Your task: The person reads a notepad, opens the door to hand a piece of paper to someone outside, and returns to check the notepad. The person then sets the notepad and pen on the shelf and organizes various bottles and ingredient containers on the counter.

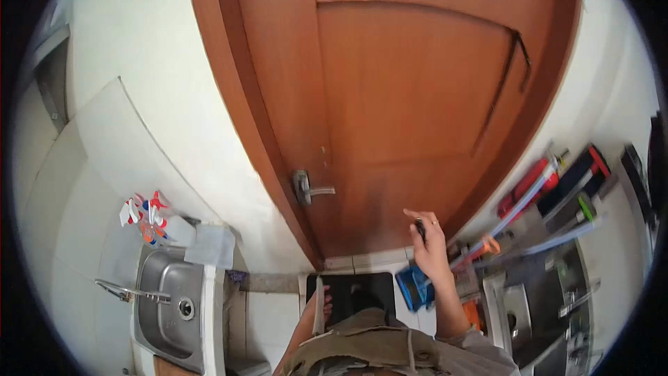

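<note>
My right hand (429, 247) is raised in front of the lower part of a brown wooden door (390, 83). Its index finger points out to the left, and the other fingers close round a small black object (420, 230) whose kind I cannot make out. Low down near my body, my left hand (327, 303) grips a thin whitish flat thing (319, 306), seen almost edge-on. The door is shut, with a metal lever handle (320, 191) at its left side, apart from both hands.
Left of me is a steel sink (149, 285) with a tap, and spray bottles (154, 219) stand behind it. A dark mat (379, 289) lies on the tiles before the door. Blurred long-handled tools (515, 202) and a blue item (414, 289) crowd the right side.
</note>
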Demonstrator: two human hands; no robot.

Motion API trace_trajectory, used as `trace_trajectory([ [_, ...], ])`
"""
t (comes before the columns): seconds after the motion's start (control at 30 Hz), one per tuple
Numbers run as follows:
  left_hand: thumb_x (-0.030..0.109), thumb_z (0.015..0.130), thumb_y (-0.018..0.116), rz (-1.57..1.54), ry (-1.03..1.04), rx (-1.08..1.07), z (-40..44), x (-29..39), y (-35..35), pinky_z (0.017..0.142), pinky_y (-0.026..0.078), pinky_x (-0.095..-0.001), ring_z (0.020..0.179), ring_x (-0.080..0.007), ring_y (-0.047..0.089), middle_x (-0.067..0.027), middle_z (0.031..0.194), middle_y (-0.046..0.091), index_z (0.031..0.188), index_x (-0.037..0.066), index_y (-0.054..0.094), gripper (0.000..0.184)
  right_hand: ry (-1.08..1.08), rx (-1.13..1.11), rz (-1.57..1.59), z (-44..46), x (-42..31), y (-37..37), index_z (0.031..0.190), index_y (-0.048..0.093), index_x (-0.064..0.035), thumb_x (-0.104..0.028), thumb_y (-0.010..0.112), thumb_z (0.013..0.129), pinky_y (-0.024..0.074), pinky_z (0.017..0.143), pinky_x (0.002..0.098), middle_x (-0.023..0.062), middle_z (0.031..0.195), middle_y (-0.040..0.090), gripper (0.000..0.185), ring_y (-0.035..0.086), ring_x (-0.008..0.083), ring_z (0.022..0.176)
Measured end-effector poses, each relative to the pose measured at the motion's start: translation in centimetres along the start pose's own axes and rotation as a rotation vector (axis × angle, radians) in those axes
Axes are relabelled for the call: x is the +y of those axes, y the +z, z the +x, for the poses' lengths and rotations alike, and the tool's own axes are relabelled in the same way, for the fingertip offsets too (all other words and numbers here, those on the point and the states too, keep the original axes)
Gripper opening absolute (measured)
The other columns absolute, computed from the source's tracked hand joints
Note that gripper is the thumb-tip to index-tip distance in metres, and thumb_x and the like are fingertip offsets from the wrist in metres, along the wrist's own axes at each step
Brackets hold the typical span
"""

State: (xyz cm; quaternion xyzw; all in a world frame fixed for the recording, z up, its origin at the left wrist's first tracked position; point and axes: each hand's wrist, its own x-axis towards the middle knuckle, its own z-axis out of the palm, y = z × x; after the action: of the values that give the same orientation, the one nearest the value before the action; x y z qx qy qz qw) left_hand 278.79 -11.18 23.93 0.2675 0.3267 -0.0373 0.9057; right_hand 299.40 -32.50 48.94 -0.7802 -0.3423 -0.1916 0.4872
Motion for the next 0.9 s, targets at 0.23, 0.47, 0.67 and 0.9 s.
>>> trace_trajectory([
  [0.23, 0.028, 0.094, 0.049, -0.377, 0.535, 0.067, 4.9, 11.2, 1.9, 0.035, 0.035, -0.0207, 0.044, -0.0115, 0.041, -0.0020, 0.070, 0.049, 0.125, 0.016, 0.042, 0.033, -0.004, 0.030, -0.037, 19.6, 8.6, 8.4, 0.128, 0.044, -0.0105, 0.000, 0.049, 0.088, 0.0476, 0.078, 0.0470, 0.0239, 0.102, 0.060, 0.042, 0.059, 0.0432, 0.091],
  [0.47, 0.028, 0.097, 0.045, -0.583, 0.752, -0.054, 7.9, 14.2, 0.2, 0.041, 0.045, -0.0231, 0.051, -0.0151, 0.052, -0.0110, 0.082, 0.057, 0.134, 0.011, 0.037, 0.041, -0.002, 0.174, 0.052, 24.6, 11.2, 10.5, 0.130, 0.042, -0.0063, 0.003, 0.052, 0.084, 0.0502, 0.069, 0.0447, 0.0262, 0.096, 0.062, 0.048, 0.063, 0.0413, 0.080],
  [0.67, 0.027, 0.096, 0.048, -0.630, 0.647, 0.191, 10.0, 14.3, 3.8, 0.036, 0.039, -0.0206, 0.044, -0.0109, 0.043, -0.0041, 0.072, 0.051, 0.124, 0.013, 0.045, 0.031, -0.099, 0.198, -0.099, 24.5, 13.0, 11.4, 0.133, 0.041, -0.0077, 0.006, 0.050, 0.083, 0.0483, 0.060, 0.0375, 0.0181, 0.079, 0.057, 0.053, 0.061, 0.0342, 0.067],
  [0.9, 0.033, 0.097, 0.047, -0.550, 0.619, 0.314, 11.4, 15.2, 6.5, 0.034, 0.032, -0.0197, 0.043, -0.0082, 0.039, -0.0007, 0.068, 0.049, 0.122, 0.017, 0.047, 0.030, 0.030, 0.155, -0.032, 24.8, 13.3, 11.8, 0.132, 0.043, -0.0047, 0.005, 0.055, 0.079, 0.0506, 0.070, 0.0414, 0.0204, 0.102, 0.062, 0.056, 0.063, 0.0348, 0.082],
])
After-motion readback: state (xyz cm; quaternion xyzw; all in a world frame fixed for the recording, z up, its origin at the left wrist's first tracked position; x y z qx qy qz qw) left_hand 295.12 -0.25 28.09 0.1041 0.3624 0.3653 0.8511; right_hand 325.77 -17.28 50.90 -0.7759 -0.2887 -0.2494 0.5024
